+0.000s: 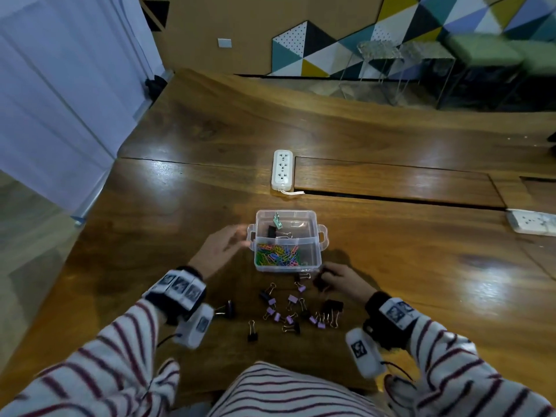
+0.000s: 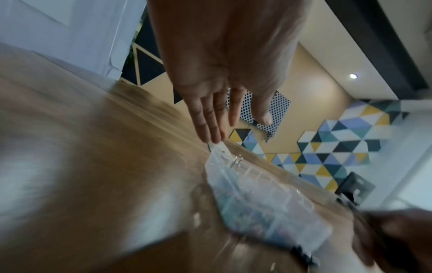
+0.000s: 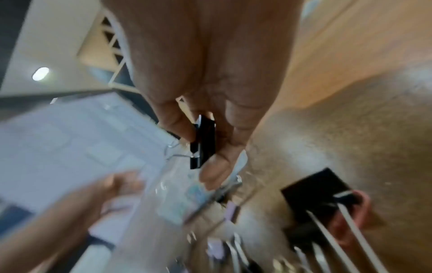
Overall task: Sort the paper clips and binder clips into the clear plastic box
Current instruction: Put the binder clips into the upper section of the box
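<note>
The left hand [image 1: 224, 246] lies flat with straight fingers touching the left side of the clear plastic box [image 1: 313, 260]. The right hand [image 1: 337, 279] pinches a black binder clip [image 3: 202, 141]; the box sits just ahead and left of it

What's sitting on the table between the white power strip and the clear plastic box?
Nothing: in the head view, only bare wooden table lies between the white power strip and the clear plastic box, apart from the strip's short cord.
</note>
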`<state>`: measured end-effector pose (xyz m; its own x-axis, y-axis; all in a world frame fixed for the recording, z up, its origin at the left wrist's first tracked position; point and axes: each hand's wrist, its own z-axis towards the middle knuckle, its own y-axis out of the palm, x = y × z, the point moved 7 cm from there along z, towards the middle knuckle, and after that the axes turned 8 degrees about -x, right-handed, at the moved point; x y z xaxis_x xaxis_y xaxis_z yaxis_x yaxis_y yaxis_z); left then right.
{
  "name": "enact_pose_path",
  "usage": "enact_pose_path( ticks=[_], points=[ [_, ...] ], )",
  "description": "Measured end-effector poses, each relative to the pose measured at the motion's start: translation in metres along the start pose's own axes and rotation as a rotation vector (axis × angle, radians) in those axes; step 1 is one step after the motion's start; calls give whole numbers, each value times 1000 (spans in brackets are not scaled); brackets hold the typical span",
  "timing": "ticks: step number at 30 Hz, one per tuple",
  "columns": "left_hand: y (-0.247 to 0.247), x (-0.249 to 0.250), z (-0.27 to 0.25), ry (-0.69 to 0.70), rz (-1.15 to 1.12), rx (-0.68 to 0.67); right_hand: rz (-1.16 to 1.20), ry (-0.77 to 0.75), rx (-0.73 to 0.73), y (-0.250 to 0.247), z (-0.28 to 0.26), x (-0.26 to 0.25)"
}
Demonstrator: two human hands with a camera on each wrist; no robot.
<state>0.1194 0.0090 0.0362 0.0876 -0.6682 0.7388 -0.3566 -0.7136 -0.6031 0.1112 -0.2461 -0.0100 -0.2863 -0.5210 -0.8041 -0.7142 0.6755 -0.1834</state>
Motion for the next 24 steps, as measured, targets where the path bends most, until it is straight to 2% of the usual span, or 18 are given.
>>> enact_pose_path(
  ticks=[2, 6, 8, 10, 12, 15, 17, 20, 24],
  points=[
    [8, -23, -27, -54, 66, -84, 98, -34, 39, -15, 4, -10],
    [47, -66, -67, -151, 309, -351, 235, -71, 121, -38, 34, -43],
    [61, -71, -76, -152, 406, -385, 245, -55, 138, -40, 51, -58],
    [68, -69, -76, -127, 454, -353, 262, -24, 117, -36, 65, -68],
    [69, -65, -72, -112, 453, -304, 171, -13, 103, -32, 71, -77],
    [70, -62, -67, -100, 435, -275, -264, -33, 145, -36, 57, -91],
    [71, -62, -67, -103, 402, -282, -448, -67, 159, -39, 37, -92],
    [58, -57, -64, -96, 304, -207, -580, -59, 96, -44, 7, -67],
    [29, -32, -47, 16, 210, -57, -747, 27, 60, -45, -18, -14]
  ],
)
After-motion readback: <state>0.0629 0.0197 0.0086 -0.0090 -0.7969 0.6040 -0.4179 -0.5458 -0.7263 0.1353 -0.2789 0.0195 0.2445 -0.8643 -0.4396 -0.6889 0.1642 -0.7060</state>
